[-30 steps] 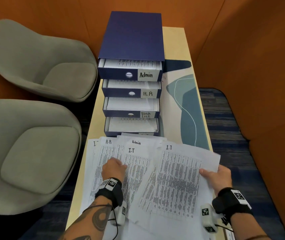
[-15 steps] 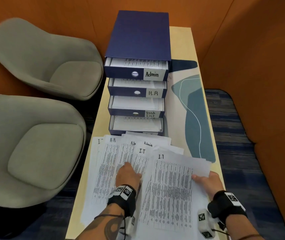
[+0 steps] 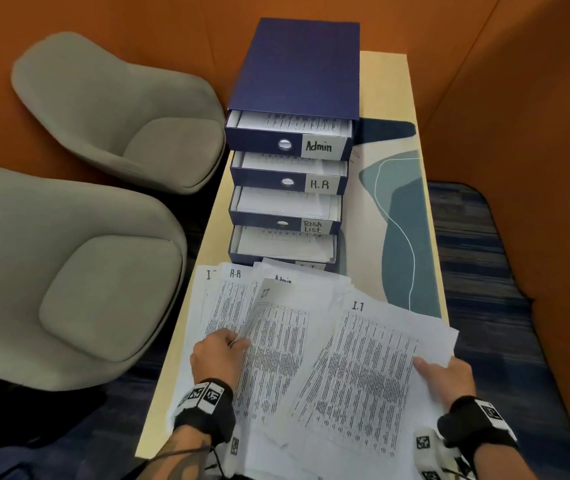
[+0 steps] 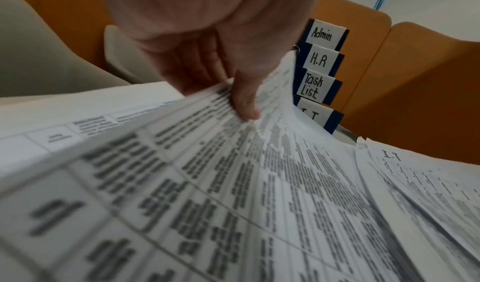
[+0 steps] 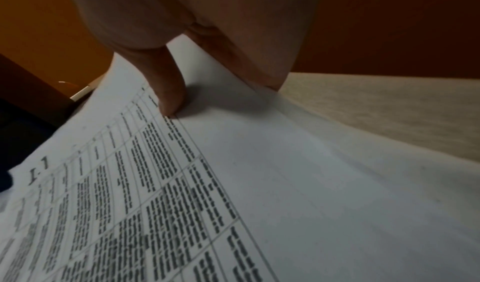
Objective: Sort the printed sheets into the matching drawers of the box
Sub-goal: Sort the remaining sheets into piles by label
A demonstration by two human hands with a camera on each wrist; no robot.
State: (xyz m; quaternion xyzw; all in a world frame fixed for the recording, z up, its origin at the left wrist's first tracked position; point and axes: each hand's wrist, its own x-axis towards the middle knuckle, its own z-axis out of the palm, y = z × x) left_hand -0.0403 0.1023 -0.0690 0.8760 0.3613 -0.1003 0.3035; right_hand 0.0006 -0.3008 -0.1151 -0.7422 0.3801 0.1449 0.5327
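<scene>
Head view: left hand (image 3: 219, 351), fingers curled, is seen pinching the raised left edge of an I.T sheet (image 3: 276, 337) in front of the drawer box (image 3: 294, 98). Right hand (image 3: 448, 379) is seen gripping the right edge of a second I.T sheet (image 3: 363, 375), thumb laid on top. Loose printed sheets (image 3: 221, 299) are fanned across the table (image 3: 385, 88) before the box. Four drawers are pulled open: Admin drawer (image 3: 266, 142), H.R drawer (image 3: 263, 180), Task List drawer (image 3: 259, 221), bottom drawer (image 3: 283, 245).
</scene>
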